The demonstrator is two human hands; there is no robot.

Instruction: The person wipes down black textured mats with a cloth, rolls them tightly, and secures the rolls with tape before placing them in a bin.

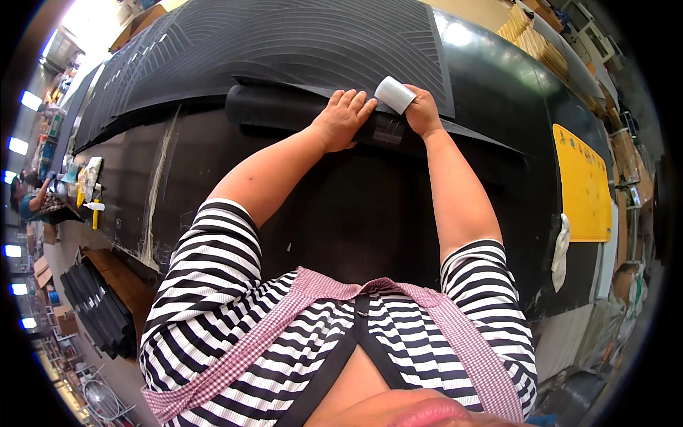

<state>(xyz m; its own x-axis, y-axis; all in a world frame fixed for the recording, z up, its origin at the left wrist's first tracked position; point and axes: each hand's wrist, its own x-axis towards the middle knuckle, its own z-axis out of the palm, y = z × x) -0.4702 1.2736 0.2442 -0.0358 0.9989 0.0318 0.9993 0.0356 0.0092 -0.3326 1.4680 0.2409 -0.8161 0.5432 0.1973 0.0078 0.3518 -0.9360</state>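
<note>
A black sheet rolled into a long tube (267, 108) lies across the dark table in front of me. My left hand (343, 122) rests on top of it, fingers stretched out and slightly apart, holding nothing. In my right hand (425, 114) is a small roll of whitish film (394, 95), gripped at its right end and tilted just above the black tube. Below the roll, a shiny clear patch of film (388, 131) shows on the tube's near side. The fingertips of my right hand are partly hidden behind the roll.
A large black sheet with curved ridges (284, 46) covers the table's far side. A yellow board (585, 186) and a whitish glove-like cloth (560, 252) lie at the right. Bottles (94, 206) stand at the left edge, near another person (44, 203). Black folded sheets (98, 306) sit lower left.
</note>
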